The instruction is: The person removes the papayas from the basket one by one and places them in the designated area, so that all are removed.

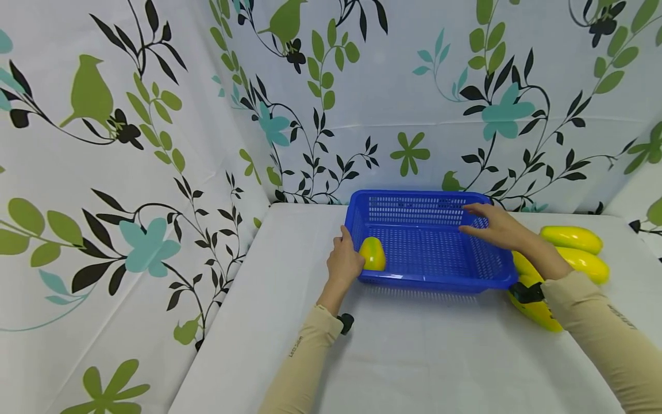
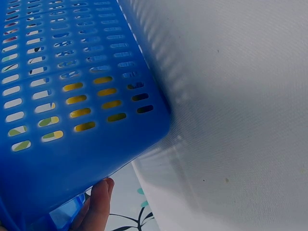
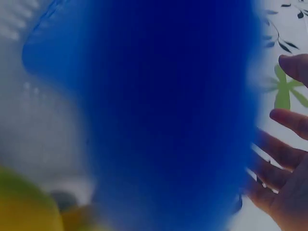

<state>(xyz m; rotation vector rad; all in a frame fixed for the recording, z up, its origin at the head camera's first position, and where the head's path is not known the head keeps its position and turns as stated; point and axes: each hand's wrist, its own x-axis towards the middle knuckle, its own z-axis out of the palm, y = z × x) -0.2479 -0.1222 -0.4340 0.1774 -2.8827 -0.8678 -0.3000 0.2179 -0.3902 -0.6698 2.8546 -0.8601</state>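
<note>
A blue plastic basket (image 1: 429, 277) with slotted walls sits on the white-covered table. At its left end my left hand (image 1: 343, 257) grips the rim; in the left wrist view its fingers (image 2: 98, 207) lie along the basket's edge. One glossy yellow fruit with a greenish tinge, like a mango (image 1: 373, 254), lies inside at the left front corner. My right hand (image 1: 493, 225) is over the basket's right end, fingers apart and nothing held. In the right wrist view those fingers (image 3: 276, 144) are spread, and a blurred blue wall fills the middle.
Several glossy yellow fruits lie right of the basket under my right forearm: two long ones (image 1: 571, 238) behind and a banana-like cluster (image 1: 538, 310) in front. A patterned cloth (image 1: 408, 109) hangs behind the table and along its left side.
</note>
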